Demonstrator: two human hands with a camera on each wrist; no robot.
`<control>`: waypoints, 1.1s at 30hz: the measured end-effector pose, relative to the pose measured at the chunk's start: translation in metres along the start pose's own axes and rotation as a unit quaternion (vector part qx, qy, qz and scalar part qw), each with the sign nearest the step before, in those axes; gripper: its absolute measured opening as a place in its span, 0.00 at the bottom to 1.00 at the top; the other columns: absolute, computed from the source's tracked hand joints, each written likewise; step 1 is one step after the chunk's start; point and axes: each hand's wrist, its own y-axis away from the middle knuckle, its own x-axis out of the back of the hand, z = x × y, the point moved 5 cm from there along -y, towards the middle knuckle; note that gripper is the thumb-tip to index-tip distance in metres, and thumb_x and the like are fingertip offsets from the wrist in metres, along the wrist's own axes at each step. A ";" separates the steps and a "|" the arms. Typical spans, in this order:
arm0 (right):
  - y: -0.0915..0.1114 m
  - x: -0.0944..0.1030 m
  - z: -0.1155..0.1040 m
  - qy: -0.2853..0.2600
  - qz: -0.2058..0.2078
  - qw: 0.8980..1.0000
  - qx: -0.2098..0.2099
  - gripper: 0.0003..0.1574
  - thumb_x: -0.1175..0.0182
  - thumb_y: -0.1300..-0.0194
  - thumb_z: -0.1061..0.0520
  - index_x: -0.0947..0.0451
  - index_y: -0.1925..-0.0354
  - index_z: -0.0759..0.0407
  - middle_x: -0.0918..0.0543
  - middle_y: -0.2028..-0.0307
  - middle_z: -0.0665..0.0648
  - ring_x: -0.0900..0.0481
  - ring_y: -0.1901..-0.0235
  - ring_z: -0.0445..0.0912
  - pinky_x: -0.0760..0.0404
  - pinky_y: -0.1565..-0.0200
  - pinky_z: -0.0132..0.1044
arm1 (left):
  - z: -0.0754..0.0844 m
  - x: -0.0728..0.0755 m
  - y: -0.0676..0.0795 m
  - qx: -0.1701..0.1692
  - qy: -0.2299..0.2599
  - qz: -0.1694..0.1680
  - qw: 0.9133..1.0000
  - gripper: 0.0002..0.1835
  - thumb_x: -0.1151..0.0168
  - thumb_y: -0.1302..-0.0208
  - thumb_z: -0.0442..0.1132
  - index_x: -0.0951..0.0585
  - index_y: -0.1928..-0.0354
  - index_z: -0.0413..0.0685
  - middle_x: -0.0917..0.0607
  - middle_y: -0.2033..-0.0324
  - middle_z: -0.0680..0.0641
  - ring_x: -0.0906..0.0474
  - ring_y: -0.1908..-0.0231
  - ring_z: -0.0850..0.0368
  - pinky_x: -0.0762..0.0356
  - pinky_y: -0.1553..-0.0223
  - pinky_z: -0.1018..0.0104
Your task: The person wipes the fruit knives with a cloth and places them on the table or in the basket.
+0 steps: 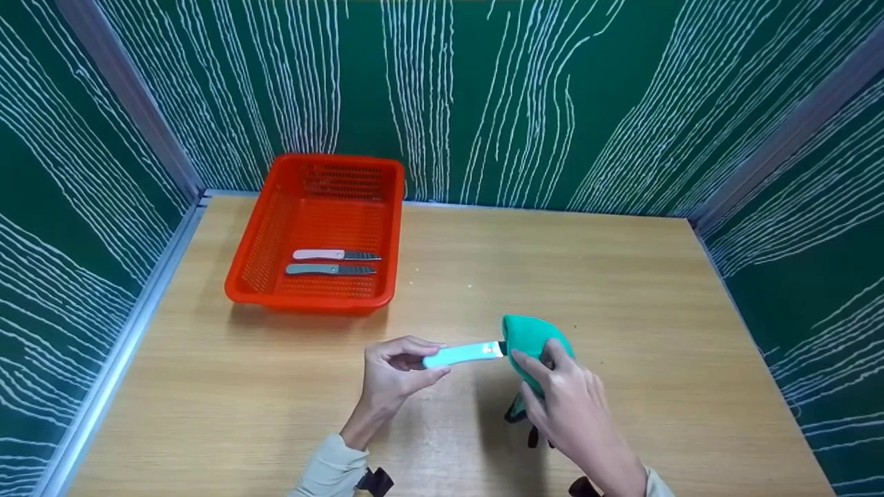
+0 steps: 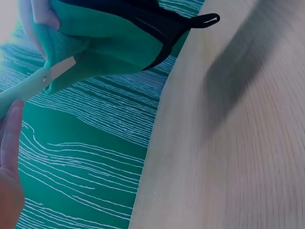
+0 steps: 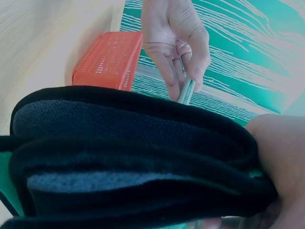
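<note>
My left hand (image 1: 392, 376) pinches the end of the mint handle of a small knife (image 1: 463, 354) between thumb and fingers. The knife's blade (image 2: 63, 67) lies against a folded green cloth piece (image 1: 535, 338) in the left wrist view, its tip pointing away from my left hand. My right hand (image 1: 577, 400) grips the green piece around the blade's end, with fingers pressed on its outside. Black edging and a hanging loop (image 2: 207, 20) show on the green piece. From the right wrist view, its black-edged layers (image 3: 109, 119) with a grey lining fill the foreground.
An orange-red plastic basket (image 1: 314, 301) stands at the back left of the wooden table (image 1: 566, 266). Inside it lie a pink-handled knife (image 1: 319, 255) and a grey-green-handled knife (image 1: 312, 269), side by side. Green panels with white wavy lines (image 1: 476, 103) enclose the table's back and sides.
</note>
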 end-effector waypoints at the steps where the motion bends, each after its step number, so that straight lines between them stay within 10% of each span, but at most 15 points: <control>1: 0.000 0.000 0.001 0.000 -0.003 1.000 -0.004 0.21 0.35 0.57 0.67 0.14 0.59 0.58 0.32 0.72 0.55 0.41 0.87 0.39 0.40 0.87 0.23 | 0.000 0.000 0.000 0.000 0.000 0.000 1.000 0.15 0.28 0.59 0.20 0.18 0.65 0.24 0.15 0.67 0.33 0.16 0.69 0.49 0.16 0.69 0.59; 33: 0.018 0.007 0.048 -0.001 -0.024 0.994 -0.105 0.19 0.41 0.54 0.69 0.14 0.61 0.61 0.34 0.76 0.51 0.43 0.85 0.38 0.42 0.87 0.27 | 0.002 0.014 -0.001 0.018 -0.007 0.016 1.000 0.12 0.31 0.51 0.23 0.19 0.64 0.23 0.15 0.66 0.34 0.15 0.69 0.45 0.16 0.67 0.55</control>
